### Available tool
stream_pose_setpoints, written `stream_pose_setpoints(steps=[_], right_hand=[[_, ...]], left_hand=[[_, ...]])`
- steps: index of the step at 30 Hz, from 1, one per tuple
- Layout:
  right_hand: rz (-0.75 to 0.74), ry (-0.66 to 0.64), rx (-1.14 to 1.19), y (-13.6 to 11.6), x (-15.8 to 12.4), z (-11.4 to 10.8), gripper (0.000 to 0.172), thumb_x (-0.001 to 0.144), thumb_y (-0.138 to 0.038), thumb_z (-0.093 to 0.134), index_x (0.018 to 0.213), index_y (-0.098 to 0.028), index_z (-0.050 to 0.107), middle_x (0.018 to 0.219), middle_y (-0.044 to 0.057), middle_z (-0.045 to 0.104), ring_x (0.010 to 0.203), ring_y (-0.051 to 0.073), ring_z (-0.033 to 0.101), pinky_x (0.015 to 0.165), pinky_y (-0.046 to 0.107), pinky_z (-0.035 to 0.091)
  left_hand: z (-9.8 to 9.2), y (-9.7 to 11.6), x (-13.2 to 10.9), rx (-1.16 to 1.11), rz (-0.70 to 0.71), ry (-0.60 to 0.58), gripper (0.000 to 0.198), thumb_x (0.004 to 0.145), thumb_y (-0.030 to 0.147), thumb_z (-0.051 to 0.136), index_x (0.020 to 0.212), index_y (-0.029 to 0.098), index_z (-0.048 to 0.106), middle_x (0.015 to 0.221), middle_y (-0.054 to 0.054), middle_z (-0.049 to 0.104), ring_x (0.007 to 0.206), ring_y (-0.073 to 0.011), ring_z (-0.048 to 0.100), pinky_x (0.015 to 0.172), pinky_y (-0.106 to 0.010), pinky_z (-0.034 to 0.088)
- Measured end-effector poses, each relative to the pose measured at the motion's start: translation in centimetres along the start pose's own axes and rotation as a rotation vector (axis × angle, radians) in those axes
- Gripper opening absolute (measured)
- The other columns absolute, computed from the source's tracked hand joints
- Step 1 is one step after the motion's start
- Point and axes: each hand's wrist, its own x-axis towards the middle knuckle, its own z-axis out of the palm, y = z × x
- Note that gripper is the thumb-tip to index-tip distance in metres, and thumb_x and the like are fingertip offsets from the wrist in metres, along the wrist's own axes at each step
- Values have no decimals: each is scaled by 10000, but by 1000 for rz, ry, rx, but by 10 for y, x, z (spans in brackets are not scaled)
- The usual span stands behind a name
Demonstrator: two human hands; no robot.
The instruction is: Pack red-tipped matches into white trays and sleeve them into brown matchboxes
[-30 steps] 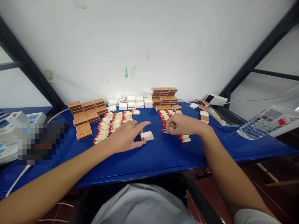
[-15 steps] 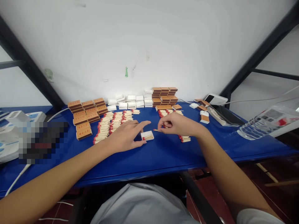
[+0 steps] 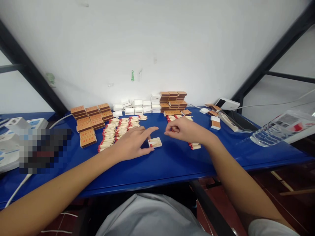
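Observation:
My left hand (image 3: 134, 141) rests on the desk, thumb and bent fingers around the left end of a small white matchbox tray (image 3: 159, 144), its index finger stretched out above. Several matches (image 3: 155, 143) lie inside the tray. To its right, my right hand (image 3: 183, 129) is closed, thumb and index pressed together; what they hold, if anything, is hidden. Red match heads show by its curled fingers, but whether they are in the hand or on the desk I cannot tell. Loose matches (image 3: 195, 146) lie partly beneath this hand. Rows of red-tipped matches (image 3: 108, 134) lie beyond my left hand.
Orange-brown matchboxes (image 3: 85, 126) are stacked at the left, with more matchboxes (image 3: 173, 98) against the wall beside white trays (image 3: 137, 103). A power strip (image 3: 36, 123) stands far left. At the right are a white device (image 3: 226, 104) and a plastic bottle (image 3: 275, 129).
The match that stuck out from my right fingertips no longer shows there. My right hand has shifted very slightly left; my left hand and the tray stay in place.

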Motion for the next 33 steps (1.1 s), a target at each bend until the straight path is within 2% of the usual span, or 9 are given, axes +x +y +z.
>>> stream_pose_setpoints(steps=[3,6,14,19,23,26,30,33], right_hand=[[112,-62,-58,21,-5,-12,244,904,-381,643,864,-189,788,699,27,646,617,157,512,605,300,324],[118,-147,-42,32,-6,-15,206,860,-352,666,861,-202,807,698,26,647,615,162,520,583,298,333],[113,-183,-21,27,0,-5,197,839,-347,674,863,-194,796,641,-2,577,579,155,498,597,300,367],[38,-176,-3,26,1,-1,224,890,-391,661,838,-190,742,649,-14,555,588,144,477,612,291,349],[-54,-110,84,17,0,0,249,928,-424,649,896,-203,757,622,-48,439,576,133,422,599,281,309],[-124,-62,142,0,4,5,199,924,-366,660,976,-218,783,613,-70,374,572,122,382,601,278,278],[-191,-70,152,-24,13,19,189,932,-350,673,952,-201,788,638,-58,461,580,110,401,608,282,267],[-188,-78,107,-30,15,23,168,929,-300,666,930,-185,788,673,-33,542,600,113,448,626,282,291]], left_hand=[[0,0,0,-4,-5,-8,702,962,394,717,1570,263,391,1118,-55,723,1030,-274,648,944,-421,516],[-1,1,0,-10,-5,-10,696,968,400,710,1571,270,390,1115,-52,722,1019,-269,649,945,-418,516],[0,-2,-1,18,-4,-8,701,970,434,695,1579,269,390,1097,-71,706,1006,-277,654,916,-420,520],[2,-2,-1,7,2,-3,704,971,419,702,1581,264,386,1115,-69,710,1015,-274,650,927,-418,522],[2,-1,0,31,-9,-24,717,964,415,713,1581,250,388,1113,-80,711,1035,-288,651,930,-430,523],[1,0,2,26,-18,-26,689,956,421,716,1552,241,420,1106,-84,713,1048,-298,656,927,-435,525],[0,0,2,-7,-13,-5,644,955,431,711,1509,230,453,1109,-88,719,1093,-312,659,946,-439,521],[0,-1,2,-7,-18,-8,682,950,414,722,1535,234,421,1123,-86,722,1101,-311,661,964,-446,516]])
